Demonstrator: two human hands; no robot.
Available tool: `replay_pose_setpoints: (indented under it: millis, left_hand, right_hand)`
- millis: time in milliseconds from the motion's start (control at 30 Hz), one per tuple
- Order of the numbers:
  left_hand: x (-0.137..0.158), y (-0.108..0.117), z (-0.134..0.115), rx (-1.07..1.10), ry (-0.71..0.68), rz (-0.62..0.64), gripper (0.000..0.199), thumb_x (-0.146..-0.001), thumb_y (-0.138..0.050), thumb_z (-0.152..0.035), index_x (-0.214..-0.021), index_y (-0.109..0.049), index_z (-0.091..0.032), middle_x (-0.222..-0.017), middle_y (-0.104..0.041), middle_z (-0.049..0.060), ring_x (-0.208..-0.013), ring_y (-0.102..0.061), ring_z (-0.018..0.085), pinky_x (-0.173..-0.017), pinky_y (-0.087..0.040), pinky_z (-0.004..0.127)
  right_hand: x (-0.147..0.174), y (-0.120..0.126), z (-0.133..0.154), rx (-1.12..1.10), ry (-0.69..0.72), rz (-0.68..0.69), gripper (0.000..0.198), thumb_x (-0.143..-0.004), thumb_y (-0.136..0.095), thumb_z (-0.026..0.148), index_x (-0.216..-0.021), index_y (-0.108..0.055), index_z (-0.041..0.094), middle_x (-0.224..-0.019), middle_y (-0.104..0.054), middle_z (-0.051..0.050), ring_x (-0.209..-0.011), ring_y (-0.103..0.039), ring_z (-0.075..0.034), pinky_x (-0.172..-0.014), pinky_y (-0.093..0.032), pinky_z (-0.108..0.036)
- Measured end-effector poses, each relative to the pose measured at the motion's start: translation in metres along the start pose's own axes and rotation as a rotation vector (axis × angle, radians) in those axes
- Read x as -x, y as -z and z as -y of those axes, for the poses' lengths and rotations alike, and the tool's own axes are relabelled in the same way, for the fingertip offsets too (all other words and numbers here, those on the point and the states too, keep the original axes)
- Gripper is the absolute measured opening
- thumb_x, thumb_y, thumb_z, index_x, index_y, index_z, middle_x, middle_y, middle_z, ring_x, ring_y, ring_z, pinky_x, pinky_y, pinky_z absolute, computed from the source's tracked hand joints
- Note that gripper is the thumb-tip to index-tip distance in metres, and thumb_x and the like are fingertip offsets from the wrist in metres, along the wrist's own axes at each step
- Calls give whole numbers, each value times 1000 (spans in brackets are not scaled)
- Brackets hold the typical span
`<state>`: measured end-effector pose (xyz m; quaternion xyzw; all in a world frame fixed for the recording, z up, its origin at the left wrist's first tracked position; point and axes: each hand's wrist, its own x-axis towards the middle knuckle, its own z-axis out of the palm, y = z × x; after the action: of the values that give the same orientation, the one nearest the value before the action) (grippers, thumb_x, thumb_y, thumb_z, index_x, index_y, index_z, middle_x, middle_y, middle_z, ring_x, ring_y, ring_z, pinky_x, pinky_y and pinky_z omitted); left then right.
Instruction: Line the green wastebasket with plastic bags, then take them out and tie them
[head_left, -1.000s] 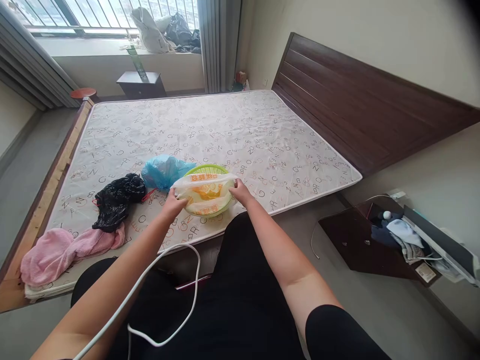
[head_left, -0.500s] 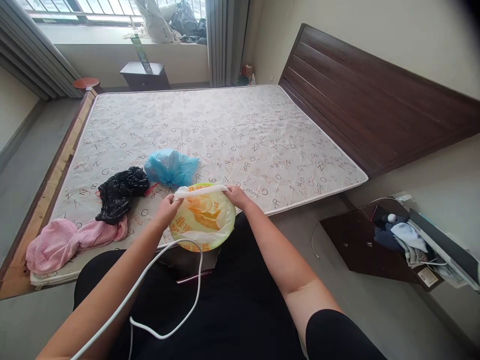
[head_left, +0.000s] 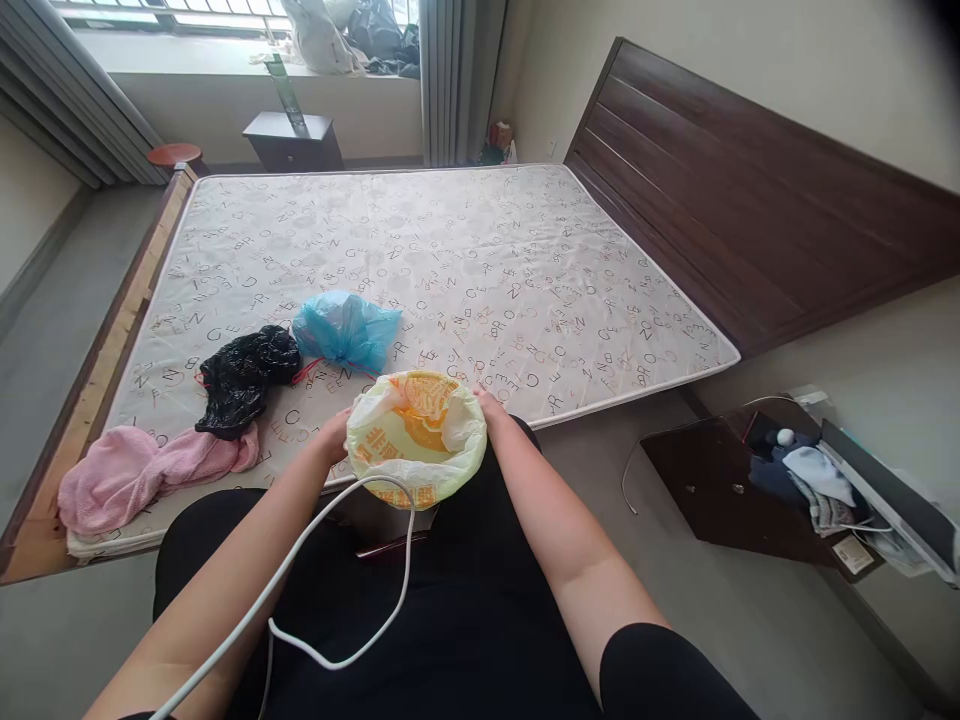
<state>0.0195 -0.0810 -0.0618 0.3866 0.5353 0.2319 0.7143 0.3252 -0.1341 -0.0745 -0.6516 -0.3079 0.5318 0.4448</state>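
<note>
Plastic bag [head_left: 417, 442], lower centre: our left hand [head_left: 335, 436] and right hand [head_left: 492, 408] flank it, finger closure hidden; even tension suits.

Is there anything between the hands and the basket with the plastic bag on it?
Nothing visible stands between them: the left hand and right hand are at opposite sides of the bag-lined basket, though both are partly hidden. The white cable crosses in front of its near edge, but not between it and either hand.
</note>
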Motion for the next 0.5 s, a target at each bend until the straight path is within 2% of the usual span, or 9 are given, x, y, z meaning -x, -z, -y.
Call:
replay_pose_setpoints:
  millis: [100, 167, 200, 267, 300, 333, 367, 400, 500]
  left_hand:
    - [9, 20, 20, -188, 60, -103, 43, -65, -82, -41, -97, -73, -15, -90, -76, 14, -82, -73, 31, -75, -62, 46]
    - [19, 35, 20, -313, 51, -176, 42, -72, -76, -42, -107, -72, -17, -93, -76, 13, -92, -73, 33, -80, -61, 48]
    - [25, 41, 14, -359, 8, -265, 44, -76, -72, -41, -114, -71, -18, -96, -75, 12, -97, -72, 33, -84, -61, 49]
    - [41, 41, -5, -464, -210, -530, 50, -82, -65, -38, -128, -66, -20, -112, -72, 13, -114, -68, 34, -97, -57, 53]
    - [49, 35, -17, -549, -376, -642, 53, -84, -62, -36, -135, -62, -20, -124, -69, 14, -124, -63, 34, -105, -53, 54]
    - [55, 23, -28, -655, -556, -695, 56, -85, -61, -35, -139, -60, -21, -136, -64, 15, -134, -57, 35, -112, -48, 55]
    - [60, 7, -38, -777, -719, -637, 58, -86, -61, -34, -143, -58, -21, -146, -58, 15, -144, -49, 35, -119, -42, 55]
    - [62, -11, -45, -912, -810, -448, 56, -87, -62, -34, -142, -59, -23, -151, -55, 13, -149, -43, 35, -123, -38, 54]
    - [48, -63, -44, -1245, -838, 286, 53, -86, -69, -39, -138, -67, -29, -155, -55, 10, -158, -31, 39, -128, -25, 58]
  right_hand:
    - [4, 7, -2, -5, -85, -85, 44, -77, -75, 51, -103, -59, 19, -81, -69, -6, -72, -66, -22, -66, -58, -35]
    - [12, 11, -1, -16, -77, -131, 51, -84, -68, 53, -120, -58, 19, -110, -72, -13, -94, -71, -24, -79, -60, -36]
    - [18, 11, 0, -31, -46, -129, 54, -88, -63, 55, -129, -56, 21, -128, -69, -15, -110, -70, -25, -89, -59, -36]
    - [32, 10, 0, -55, 49, -70, 62, -93, -57, 57, -145, -50, 25, -155, -54, -14, -139, -57, -26, -109, -52, -39]
    - [40, 8, -2, -55, 95, -29, 66, -94, -58, 57, -151, -46, 26, -163, -46, -12, -149, -47, -26, -117, -46, -40]
    - [46, 6, -3, -45, 127, 7, 70, -93, -60, 55, -155, -43, 27, -168, -40, -11, -155, -39, -26, -122, -40, -42]
    - [52, 4, -6, -30, 137, 30, 72, -93, -61, 52, -157, -41, 26, -169, -38, -11, -158, -36, -26, -125, -36, -43]
    - [56, 1, -8, -15, 124, 38, 71, -93, -60, 49, -157, -41, 26, -169, -39, -10, -158, -36, -26, -127, -35, -44]
    - [58, -3, -13, -12, 73, 25, 62, -96, -52, 40, -156, -43, 25, -163, -48, -10, -149, -48, -24, -124, -40, -43]
